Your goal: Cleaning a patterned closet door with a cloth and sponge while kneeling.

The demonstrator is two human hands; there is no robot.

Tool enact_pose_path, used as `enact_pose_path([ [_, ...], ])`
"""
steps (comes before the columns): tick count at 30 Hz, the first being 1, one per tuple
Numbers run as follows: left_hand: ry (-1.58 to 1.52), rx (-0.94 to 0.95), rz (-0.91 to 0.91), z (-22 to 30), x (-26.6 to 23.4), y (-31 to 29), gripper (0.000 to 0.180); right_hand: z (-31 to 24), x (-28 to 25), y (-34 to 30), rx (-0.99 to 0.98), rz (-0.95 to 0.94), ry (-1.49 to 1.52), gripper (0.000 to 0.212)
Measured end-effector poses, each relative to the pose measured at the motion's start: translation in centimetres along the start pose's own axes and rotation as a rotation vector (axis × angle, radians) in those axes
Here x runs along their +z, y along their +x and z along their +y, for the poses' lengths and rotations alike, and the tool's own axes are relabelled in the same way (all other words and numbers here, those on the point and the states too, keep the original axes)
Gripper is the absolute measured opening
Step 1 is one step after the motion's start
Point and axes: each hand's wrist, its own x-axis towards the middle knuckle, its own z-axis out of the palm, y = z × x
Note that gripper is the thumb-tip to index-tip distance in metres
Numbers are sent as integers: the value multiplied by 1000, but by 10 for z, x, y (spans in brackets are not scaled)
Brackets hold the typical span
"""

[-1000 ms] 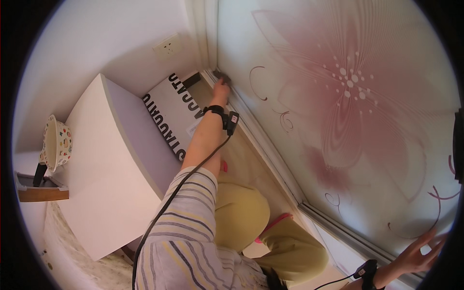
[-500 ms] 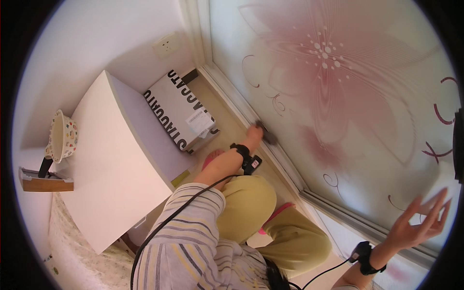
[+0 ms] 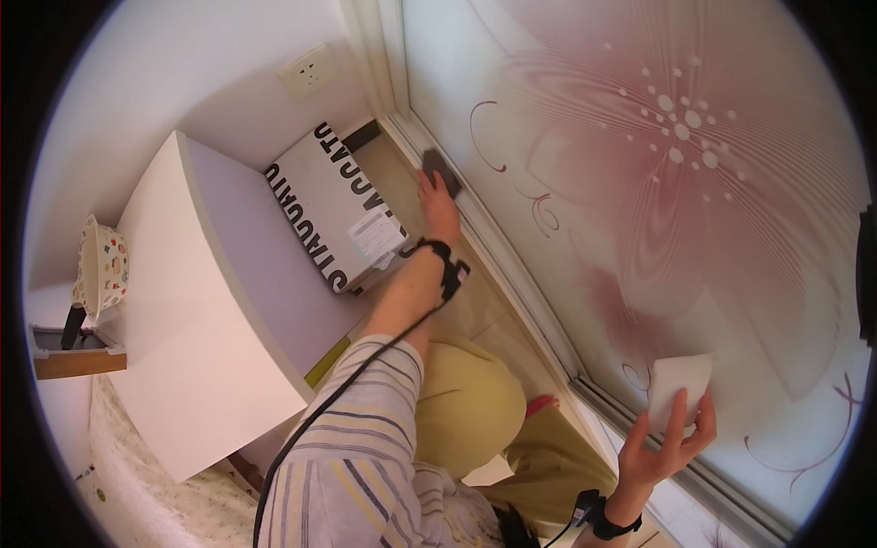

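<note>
Fingers of the left hand held a dark grey pad at the door rail — the right hand, fingers spread, gripped a white block by the flowered glass.

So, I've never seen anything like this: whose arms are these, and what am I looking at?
There's no robot here: these are a person's own two bare hands, with black devices strapped at the wrists. The view comes from a wide fisheye camera worn on the head, looking down, which is why straight edges bend.

The left hand grips a dark grey pad beside the lower edge of a flower-patterned glass door. The right hand holds a white block in front of the glass; whether it touches is hard to tell.

To the left, a printed box lies on the pale floor, next to a white cabinet.
</note>
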Motion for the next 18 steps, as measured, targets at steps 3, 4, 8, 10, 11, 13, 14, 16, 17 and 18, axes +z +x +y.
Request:
enact_pose_path([
  [3,44,-18,72,-13,-9,58,56,0,17,-7,10,-40,58,58],
  [4,-38,-91,90,-15,-12,72,51,-2,21,-7,8,-64,84,59],
  [8,-564,-392,269,-11,-34,98,38,-7,39,-6,-18,-64,216,60],
  [10,-882,-536,310,21,-48,95,38,-6,41,-5,-14,-61,232,60],
  [11,-941,-441,224,48,-55,88,41,-5,39,-6,-10,-61,230,60],
  [13,-1022,-282,209,99,-75,74,46,-5,40,-3,29,-4,251,58],
  [14,-1048,-228,270,124,-84,55,48,-6,41,-3,32,0,266,57],
  [16,-904,184,453,189,-111,1,53,-2,39,-4,42,35,252,57],
  [17,-887,402,398,214,-134,-30,55,-1,35,-8,49,53,252,57],
  [18,-856,618,345,232,-156,-52,57,0,33,-10,53,65,254,57],
])
